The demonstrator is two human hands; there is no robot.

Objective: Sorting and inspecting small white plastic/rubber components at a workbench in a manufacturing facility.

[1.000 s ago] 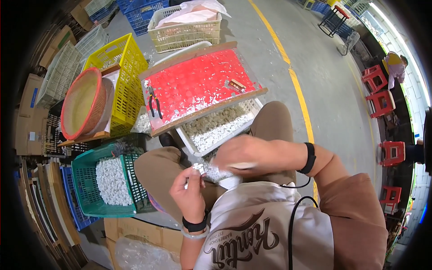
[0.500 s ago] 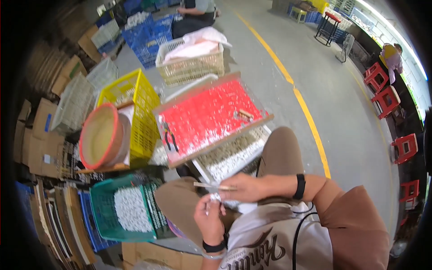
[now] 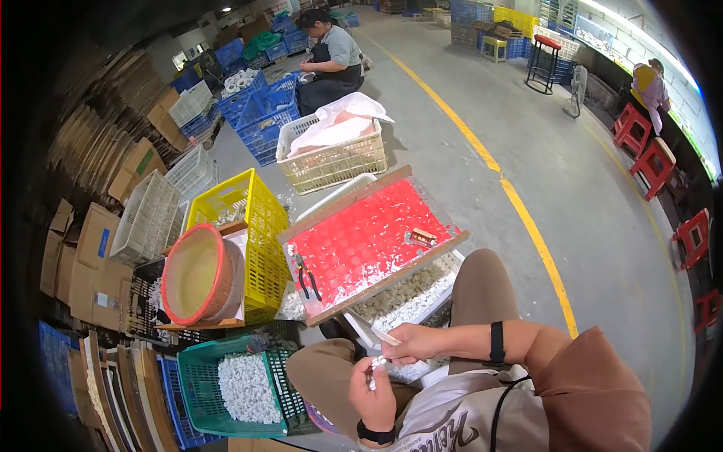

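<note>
Pinching small white pieces (image 3: pixel 378 363) in the left hand (image 3: pixel 373 395) between the knees (image 3: pixel 486 290), and grasping a flat, knife-like tool (image 3: pixel 387 337) in the right hand (image 3: pixel 413 343) just beside them. Apparently working the pieces with the tool, likely needing a steady pinch.

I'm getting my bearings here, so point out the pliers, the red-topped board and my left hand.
Pliers (image 3: pixel 302 270), head view: near the pivot.
Red-topped board (image 3: pixel 345 242), head view: its red surface.
Left hand (image 3: pixel 373 399), head view: the middle of the hand.
</note>
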